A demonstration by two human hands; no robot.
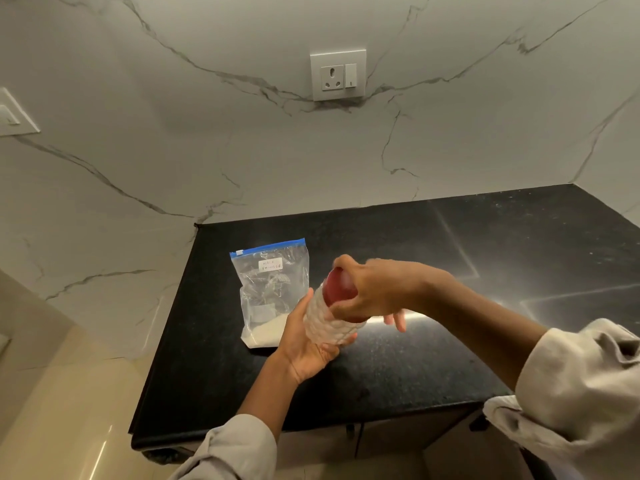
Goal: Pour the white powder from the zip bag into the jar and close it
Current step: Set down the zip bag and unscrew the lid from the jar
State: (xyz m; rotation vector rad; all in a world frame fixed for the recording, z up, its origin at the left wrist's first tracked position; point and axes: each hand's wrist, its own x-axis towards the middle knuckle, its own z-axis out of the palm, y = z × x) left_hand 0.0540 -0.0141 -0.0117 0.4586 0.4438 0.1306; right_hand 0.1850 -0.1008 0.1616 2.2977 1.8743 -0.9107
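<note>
The left hand (308,344) is curled around the bottom part of a clear bumpy jar (329,317) and holds it up above the black worktop (415,358), tipped over to one side. The right hand (374,289) is wrapped over the red lid (341,285) on top of the jar. The zip bag (272,292) lies flat on the worktop near the back left corner, just beside the jar. Its blue strip points to the back edge, and the white powder (266,332) sits in its near end. A white label with writing is stuck on the bag.
</note>
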